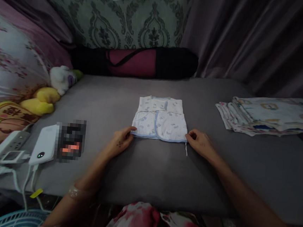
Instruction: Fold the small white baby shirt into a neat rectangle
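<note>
I see the baby shirt [161,118] half-folded mid-bed [115,99]; left hand [121,139] and right hand [200,142] pinch its near corners; further folds remain.

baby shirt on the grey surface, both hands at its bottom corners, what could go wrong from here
The loose tie string hanging past the baby shirt hem beside the right hand could snag or trail out untidily. The left hand and right hand grip only the near corners, so lifting might let the overlapped front panels fall open. The folded stack sits far right, a long carry.
</note>
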Tool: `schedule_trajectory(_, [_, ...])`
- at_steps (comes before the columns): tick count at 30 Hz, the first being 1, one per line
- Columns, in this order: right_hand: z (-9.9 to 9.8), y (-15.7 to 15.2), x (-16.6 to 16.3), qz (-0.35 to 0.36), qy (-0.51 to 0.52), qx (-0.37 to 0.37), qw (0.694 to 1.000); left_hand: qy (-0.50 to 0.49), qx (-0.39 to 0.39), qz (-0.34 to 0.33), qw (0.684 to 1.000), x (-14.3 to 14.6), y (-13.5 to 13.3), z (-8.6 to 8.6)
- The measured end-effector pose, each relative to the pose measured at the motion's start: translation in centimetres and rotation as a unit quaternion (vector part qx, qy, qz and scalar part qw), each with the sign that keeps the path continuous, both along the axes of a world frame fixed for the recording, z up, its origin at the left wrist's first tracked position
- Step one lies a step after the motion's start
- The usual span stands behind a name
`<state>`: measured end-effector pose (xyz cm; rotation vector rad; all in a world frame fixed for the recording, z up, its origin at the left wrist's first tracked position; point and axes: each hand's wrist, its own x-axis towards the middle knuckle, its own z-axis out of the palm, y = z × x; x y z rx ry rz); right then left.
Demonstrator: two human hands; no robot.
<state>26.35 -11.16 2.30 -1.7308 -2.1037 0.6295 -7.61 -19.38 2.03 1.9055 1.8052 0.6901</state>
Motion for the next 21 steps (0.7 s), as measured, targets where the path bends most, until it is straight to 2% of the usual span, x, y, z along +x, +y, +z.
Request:
schedule_trajectory(3, [-0.4,0.1,0.1,-0.009,0.061,-0.014,0.998,0.028,0.022,-0.035,0.999,-0.4,-0.1,-0.5])
schedule_trajectory(7, [-0.9,0.0,0.8,0.075,0.086,0.012,0.993,0.054,0.065,-0.086,0.993,-1.1,-0.1,-1.3])
schedule_trajectory(10, [-1.1,-0.2,1.6,0.184,0.05,0.049,0.981,0.065,0.078,-0.096,0.99,-1.3,0.3,-1.3])
schedule_trajectory(12, [-1.1,-0.2,2.0,0.231,0.012,0.079,0.97,0.075,0.084,-0.103,0.988,-1.3,0.7,-1.1])
schedule_trajectory(18, [-0.4,0.2,2.0,0.247,-0.104,0.173,0.948,0.117,0.133,-0.111,0.978,-1.7,2.2,-0.9])
schedule_trajectory(21, [-0.4,0.7,1.8,0.261,-0.116,0.217,0.933,0.09,0.136,-0.133,0.978,-2.0,2.8,-0.4])
